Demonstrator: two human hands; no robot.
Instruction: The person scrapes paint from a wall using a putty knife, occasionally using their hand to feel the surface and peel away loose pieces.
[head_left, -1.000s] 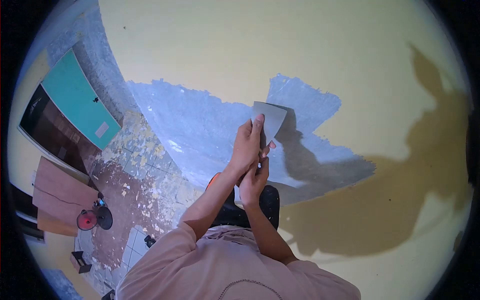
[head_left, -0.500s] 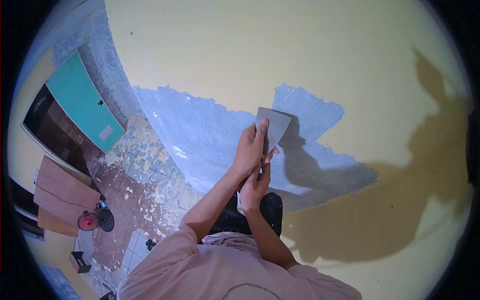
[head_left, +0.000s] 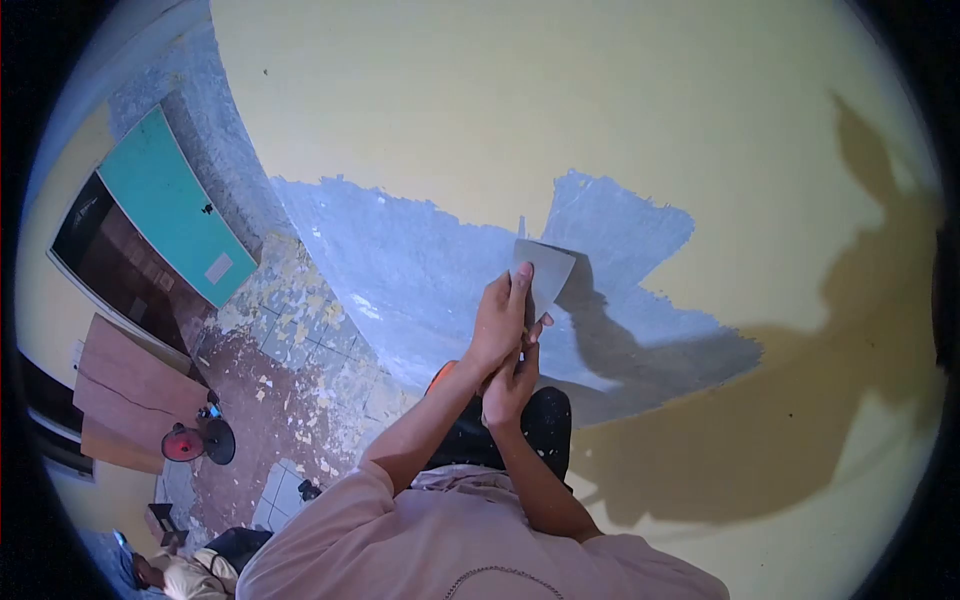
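Observation:
A wide flat scraper blade (head_left: pixel 548 270) lies against the wall at the border of yellow paint (head_left: pixel 420 100) and bare grey surface (head_left: pixel 400 260). My left hand (head_left: pixel 497 318) is closed round the scraper's upper part, its thumb pressed on the blade. Just below, my right hand (head_left: pixel 510 392) wraps the tool's lower part; the handle is mostly hidden by both hands. A thin grey strip shows in the yellow paint just above the blade.
Paint flakes litter the floor (head_left: pixel 290 400) at the left. A green door panel (head_left: pixel 175 200), a leaning brown board (head_left: pixel 135 395) and a fan (head_left: pixel 219 441) stand there. Another person (head_left: pixel 195 575) is at the lower left. Something orange (head_left: pixel 440 377) shows beside my left forearm.
The scraper and both hands have moved slightly down the wall, and a thin grey strip now shows above the blade. The other person and the orange thing have come into view.

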